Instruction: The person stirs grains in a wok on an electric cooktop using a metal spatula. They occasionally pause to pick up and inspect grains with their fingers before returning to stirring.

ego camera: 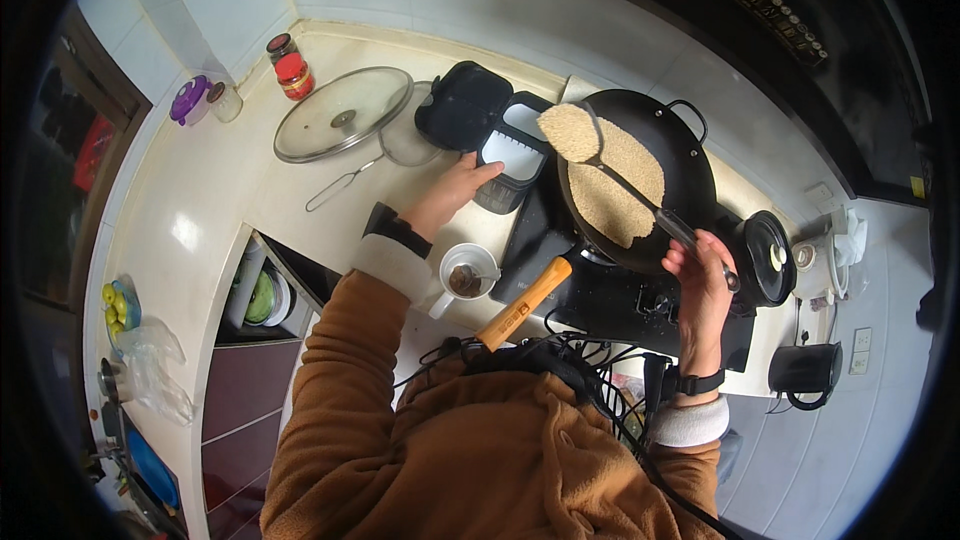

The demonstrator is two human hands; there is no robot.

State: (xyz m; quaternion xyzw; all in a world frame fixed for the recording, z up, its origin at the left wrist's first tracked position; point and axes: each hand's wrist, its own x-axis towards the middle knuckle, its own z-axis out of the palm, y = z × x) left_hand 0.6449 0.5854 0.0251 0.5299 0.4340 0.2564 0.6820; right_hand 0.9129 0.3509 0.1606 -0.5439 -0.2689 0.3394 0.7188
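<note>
My right hand point(701, 262) grips the dark handle of a spatula point(630, 187), whose blade is raised over the left side of a black wok point(686, 157) and carries a heap of pale sesame-like grains point(571, 133). More of these grains point(619, 202) lie in the wok, which sits on a black gas stove point(532, 270) with its wooden handle point(525, 304) towards me. My left hand point(450, 191) rests on the near left edge of a black plastic container point(502, 195). The container's lid point(465, 105) is flipped open to the left, and its two compartments show white interiors.
A white mug point(469, 270) with a spoon and brown contents stands close below my left hand. On the counter lie a glass lid point(341, 116) and a wire strainer point(409, 139). Jars point(294, 77) stand at the back left. A black lidded pot point(765, 259) is right of the wok.
</note>
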